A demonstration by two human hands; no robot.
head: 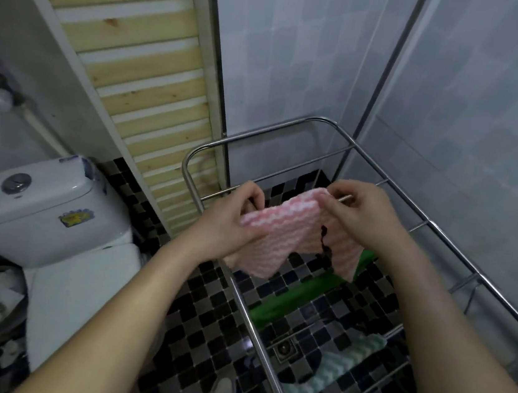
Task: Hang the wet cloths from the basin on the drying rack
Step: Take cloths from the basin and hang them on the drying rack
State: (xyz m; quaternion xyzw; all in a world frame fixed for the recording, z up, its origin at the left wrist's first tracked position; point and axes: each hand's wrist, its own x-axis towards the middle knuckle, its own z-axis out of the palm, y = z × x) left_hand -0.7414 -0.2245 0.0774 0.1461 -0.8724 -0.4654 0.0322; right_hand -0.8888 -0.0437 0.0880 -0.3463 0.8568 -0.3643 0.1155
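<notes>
Pink-and-white striped cloth (282, 232): draped over a cross rail of the steel drying rack (427, 222). Left hand (231, 222) grips its left edge; right hand (363, 214) pinches the top corner. Recommended: spread flat, even drop, clear of the mint cloth (338, 366).
</notes>
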